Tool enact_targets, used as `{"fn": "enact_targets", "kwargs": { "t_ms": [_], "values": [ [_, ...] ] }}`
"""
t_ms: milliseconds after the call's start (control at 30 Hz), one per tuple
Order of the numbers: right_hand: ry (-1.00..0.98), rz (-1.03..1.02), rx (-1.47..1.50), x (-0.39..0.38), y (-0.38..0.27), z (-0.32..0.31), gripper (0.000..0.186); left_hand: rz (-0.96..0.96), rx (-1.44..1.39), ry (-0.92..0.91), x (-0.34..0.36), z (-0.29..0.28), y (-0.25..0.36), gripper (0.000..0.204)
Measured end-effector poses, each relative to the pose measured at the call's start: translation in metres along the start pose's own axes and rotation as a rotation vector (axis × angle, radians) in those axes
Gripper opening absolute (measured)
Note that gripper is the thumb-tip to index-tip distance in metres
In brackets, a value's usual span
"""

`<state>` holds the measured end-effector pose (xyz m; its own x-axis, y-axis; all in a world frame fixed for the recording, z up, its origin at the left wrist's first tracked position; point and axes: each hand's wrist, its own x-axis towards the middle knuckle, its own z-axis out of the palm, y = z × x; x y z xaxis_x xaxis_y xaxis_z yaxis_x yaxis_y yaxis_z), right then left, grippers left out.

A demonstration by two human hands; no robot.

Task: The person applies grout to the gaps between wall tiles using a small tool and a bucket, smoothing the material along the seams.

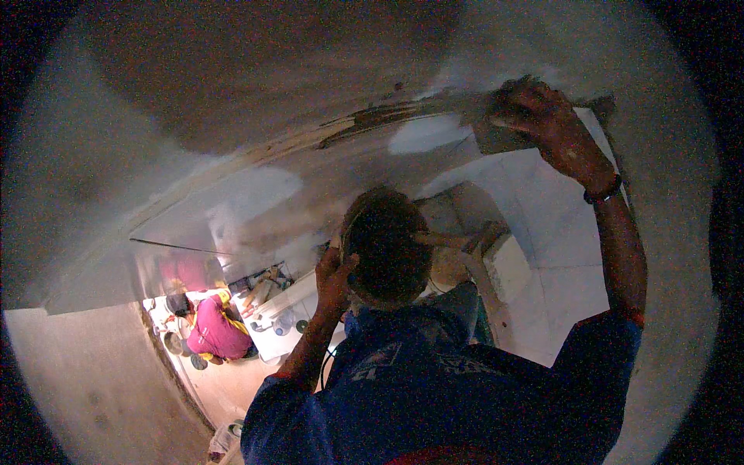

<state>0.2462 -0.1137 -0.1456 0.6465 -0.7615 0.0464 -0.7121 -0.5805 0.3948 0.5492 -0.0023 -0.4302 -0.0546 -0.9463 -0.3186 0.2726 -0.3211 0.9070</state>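
Note:
My left hand [334, 277] is closed on the near-left rim of a round, dark bowl [387, 242], thumb over the edge. The bowl is held in front of my dark blue shirt, its inside too dark to make out. My right arm, with a dark band at the wrist, reaches up at the right. Its hand [546, 128] presses curled fingers against the rough edge of the grey plastered surface [287, 62]. Around the fingertips is a dark, lumpy patch; what they hold cannot be made out. A rough, brownish seam [341, 132] runs left from that hand.
Well below at the left, a person in a magenta shirt [219, 329] bends down near buckets [172, 341]. Tools [267, 287] and a clear bottle [283, 322] lie beside them. Wooden pieces [482, 240] stand behind the bowl. Large pale tiles [554, 232] are at the right.

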Motion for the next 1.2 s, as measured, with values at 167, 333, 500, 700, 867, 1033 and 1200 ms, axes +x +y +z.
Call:
{"fn": "enact_targets", "kwargs": {
  "t_ms": [167,333,500,700,867,1033,1200],
  "values": [
    [-0.184,0.270,0.238,0.003,0.025,-0.016,0.054,-0.016,-0.032,-0.017,0.003,0.007,0.009,0.010],
    [-0.128,0.145,-0.038,-0.025,0.060,-0.018,0.039,-0.024,-0.059,-0.043,0.006,0.019,0.021,0.008],
    [-0.129,0.529,0.596,-0.035,0.047,-0.033,0.035,-0.023,0.016,-0.009,0.008,0.015,0.011,0.013],
    [0.224,0.538,1.672,-0.046,0.003,0.021,0.057,0.007,-0.010,-0.044,0.015,0.020,0.025,0.016],
    [0.300,0.456,1.979,-0.013,-0.061,0.051,0.053,0.005,0.001,-0.007,0.018,0.008,0.002,0.013],
    [0.469,0.562,1.781,0.027,-0.124,0.050,0.048,0.058,0.062,0.064,0.020,-0.012,-0.037,0.023],
    [0.772,0.571,0.949,0.059,-0.166,0.066,0.047,0.061,0.045,0.101,0.009,-0.025,-0.044,0.024]
  ]
}}
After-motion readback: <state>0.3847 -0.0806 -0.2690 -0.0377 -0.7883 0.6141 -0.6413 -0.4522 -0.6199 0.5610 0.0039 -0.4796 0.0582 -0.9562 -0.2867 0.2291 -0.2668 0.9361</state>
